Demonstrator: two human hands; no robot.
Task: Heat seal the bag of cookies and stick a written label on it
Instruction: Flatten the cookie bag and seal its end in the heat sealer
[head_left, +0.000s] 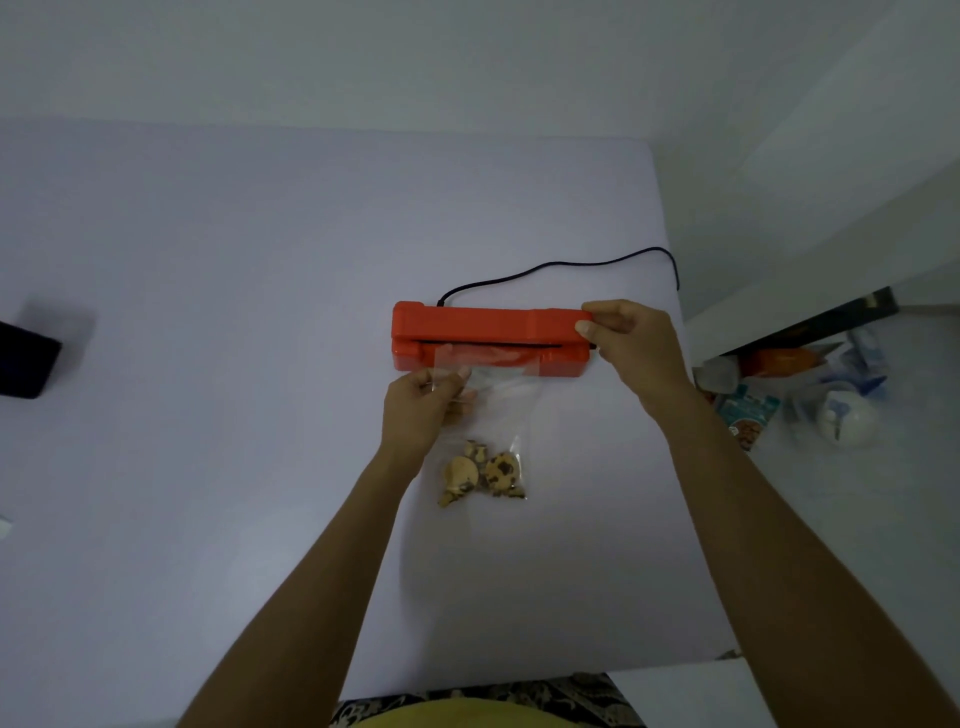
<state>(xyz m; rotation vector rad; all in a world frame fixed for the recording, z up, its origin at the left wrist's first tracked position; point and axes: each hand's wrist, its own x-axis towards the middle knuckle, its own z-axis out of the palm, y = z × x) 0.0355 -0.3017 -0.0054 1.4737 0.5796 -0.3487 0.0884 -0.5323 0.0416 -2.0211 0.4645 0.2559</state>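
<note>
An orange heat sealer (483, 327) lies crosswise on the white table (208, 364), its black cord (571, 266) running off to the right. A clear plastic bag (498, 405) lies in front of it, with its open top edge reaching up to the sealer's slot. Several cookies (483, 473) sit at the bag's near end. My left hand (421, 410) pinches the bag's upper left corner. My right hand (634, 348) grips the right end of the sealer's lid between thumb and fingers.
A dark flat object (26, 358) lies at the table's left edge. Past the table's right edge, lower down, lies clutter: an orange item (779, 361), a teal packet (748, 415) and a white round object (847, 415). A wall rises behind the table.
</note>
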